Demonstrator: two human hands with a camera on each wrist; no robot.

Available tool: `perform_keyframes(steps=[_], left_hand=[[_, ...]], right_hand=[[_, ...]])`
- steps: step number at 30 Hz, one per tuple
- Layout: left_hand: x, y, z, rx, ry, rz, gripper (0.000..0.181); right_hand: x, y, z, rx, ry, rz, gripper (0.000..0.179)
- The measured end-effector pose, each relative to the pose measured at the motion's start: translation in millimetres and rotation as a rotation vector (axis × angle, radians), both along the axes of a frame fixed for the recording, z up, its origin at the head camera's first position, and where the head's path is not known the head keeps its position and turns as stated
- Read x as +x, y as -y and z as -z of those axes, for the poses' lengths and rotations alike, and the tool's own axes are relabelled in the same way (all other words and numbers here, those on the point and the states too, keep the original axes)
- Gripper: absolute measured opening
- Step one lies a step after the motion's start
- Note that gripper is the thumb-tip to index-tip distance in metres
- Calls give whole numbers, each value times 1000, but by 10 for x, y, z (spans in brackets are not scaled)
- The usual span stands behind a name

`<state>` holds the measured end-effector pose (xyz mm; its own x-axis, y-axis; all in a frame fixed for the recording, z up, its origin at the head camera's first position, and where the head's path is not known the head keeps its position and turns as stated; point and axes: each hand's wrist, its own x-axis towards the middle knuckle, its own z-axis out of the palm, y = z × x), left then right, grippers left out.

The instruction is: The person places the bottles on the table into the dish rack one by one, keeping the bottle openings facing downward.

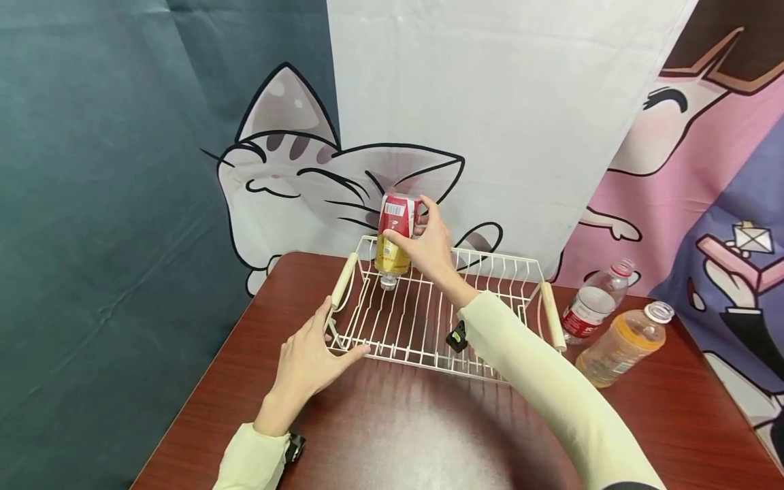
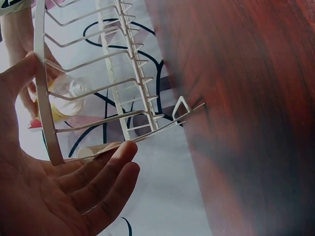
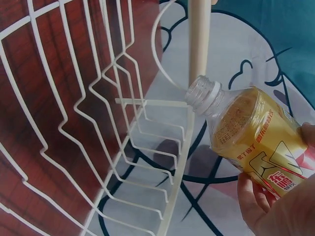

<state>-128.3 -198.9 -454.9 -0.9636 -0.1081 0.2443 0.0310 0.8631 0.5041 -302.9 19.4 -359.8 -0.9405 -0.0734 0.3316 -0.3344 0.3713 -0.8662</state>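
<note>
My right hand [image 1: 431, 246] grips a plastic bottle [image 1: 394, 235] with a red and yellow label. The bottle is upside down, its uncapped neck pointing down over the left rear part of a white wire dish rack [image 1: 422, 355]. In the right wrist view, the clear neck of the bottle [image 3: 261, 142] is close to the rack's wires [image 3: 162, 152]. At the rack's front left corner, my left hand [image 1: 309, 357] touches the frame with spread, fairly straight fingers. The left wrist view has the left hand's fingers [image 2: 106, 184] against the rack's side wire.
Two uncapped bottles stand right of the rack: a clear one with a red label [image 1: 594, 303] and an orange-tinted one [image 1: 621, 344]. Pale handles [image 1: 552, 316] flank the rack. Behind the brown table [image 1: 398, 429] hangs a cartoon cat cloth [image 1: 392, 88].
</note>
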Motion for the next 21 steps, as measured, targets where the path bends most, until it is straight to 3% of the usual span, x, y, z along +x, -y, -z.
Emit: perform_keyframes(steps=[21], left_hand=[[1,2,-21,-11,-7,4,122]], right_hand=[[-84,218,302,168,92,-22,99]])
